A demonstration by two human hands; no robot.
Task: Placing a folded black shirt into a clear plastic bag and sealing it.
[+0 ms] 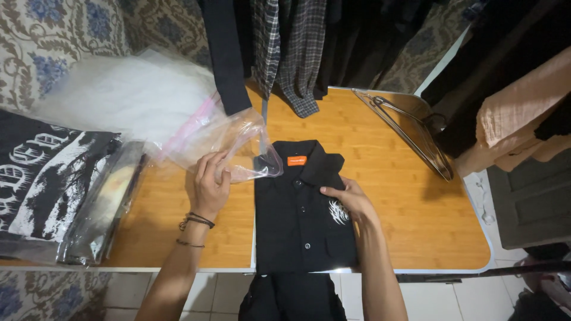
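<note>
Head view: my left hand (209, 185) pinches the edge of a clear bag (229, 142), fingers curled on its crinkled mouth. My right hand (351, 199) lies flat and spread on the folded black shirt (297, 220), palm pressing the cloth beside a white emblem (339, 212) on the chest.

The shirt sits in the middle of the table (404, 202), just right of my left hand, with its collar pointing away from me toward the bag's opening. Its long axis runs from me outward, and its near hem hangs over the table edge. The bag lies up and left of the collar, one corner overlapping it. My left hand is nearer the bag; my right is already on the shirt.

The shirt is matte woven cotton with small dark buttons and an orange neck label (297, 160). The bag is thin, glossy and limp. The table is smooth bamboo-toned wood. A wire hanger (410, 134) rests far right, and bagged printed shirts (53, 184) are stacked to the left.
</note>
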